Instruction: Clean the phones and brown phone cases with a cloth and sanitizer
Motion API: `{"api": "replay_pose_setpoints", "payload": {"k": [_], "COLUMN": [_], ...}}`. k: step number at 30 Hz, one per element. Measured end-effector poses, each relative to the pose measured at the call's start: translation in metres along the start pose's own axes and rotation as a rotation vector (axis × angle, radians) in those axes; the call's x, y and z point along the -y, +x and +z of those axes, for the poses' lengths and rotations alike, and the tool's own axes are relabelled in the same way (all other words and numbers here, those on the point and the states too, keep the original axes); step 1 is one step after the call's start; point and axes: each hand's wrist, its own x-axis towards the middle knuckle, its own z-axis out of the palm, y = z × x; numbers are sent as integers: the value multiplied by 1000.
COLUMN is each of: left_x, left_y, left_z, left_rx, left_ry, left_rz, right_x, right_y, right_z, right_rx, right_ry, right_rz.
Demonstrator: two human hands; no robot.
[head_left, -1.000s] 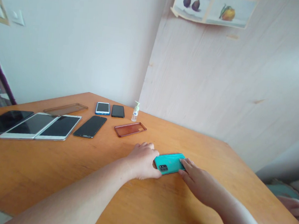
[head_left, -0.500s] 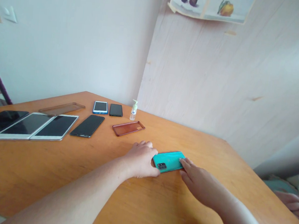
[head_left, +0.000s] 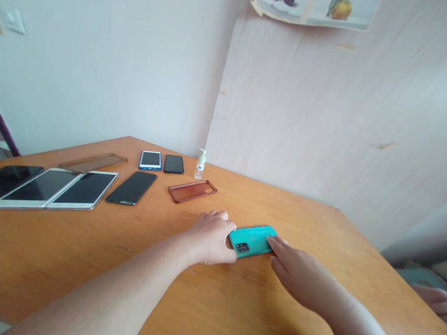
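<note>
A teal phone lies back side up on the wooden table, its dark camera block toward the left end. My left hand is closed around that left end, thumb at the near edge and fingers at the far one. Across the phone's right end, my right hand lays its stretched fingertips on the back; its thumb is near the closest corner. Behind my left hand is a reddish clear phone case.
Farther left lie a black phone, white tablets, a dark tablet and a brownish clear case. Toward the back are a blue-edged phone, a small black phone and a pump bottle. Another person's hands show at right.
My right fingertips have slid slightly left on the phone's back. My left hand keeps its hold, and the phone stays in place.
</note>
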Motion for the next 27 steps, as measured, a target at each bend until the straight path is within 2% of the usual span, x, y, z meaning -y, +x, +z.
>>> {"api": "replay_pose_setpoints", "payload": {"k": [2,3,7,9,11,15,17,19,22,24,25,27], "left_x": [0,0,1,2,3,4,3,2,0,-1,-2,-2], "left_y": [0,0,1,1,1,1,2,2,1,1,1,1], "left_z": [0,1,3,5,6,6,6,5,3,2,1,0], "left_rx": [-5,-9,-26,-37,-43,-37,-31,-31,-29,-17,-12,-8], "left_ry": [1,2,1,-3,-8,-15,-16,-14,-4,4,6,2], "left_rz": [-5,-7,2,7,8,9,8,5,-11,-22,-24,-21], "right_x": [-3,1,33,38,26,-15,-19,-6,26,35,33,16], "right_y": [4,3,-5,-6,0,20,24,22,12,9,11,19], "right_z": [3,3,3,4,8,18,20,19,12,11,13,19], "right_rx": [-17,-18,-6,-2,-18,-80,-97,-100,-91,-95,-106,-145], "right_ry": [-26,-18,116,169,160,46,42,80,180,240,251,227], "right_rz": [36,8,-263,-343,-294,-38,6,-61,-297,-407,-418,-336]}}
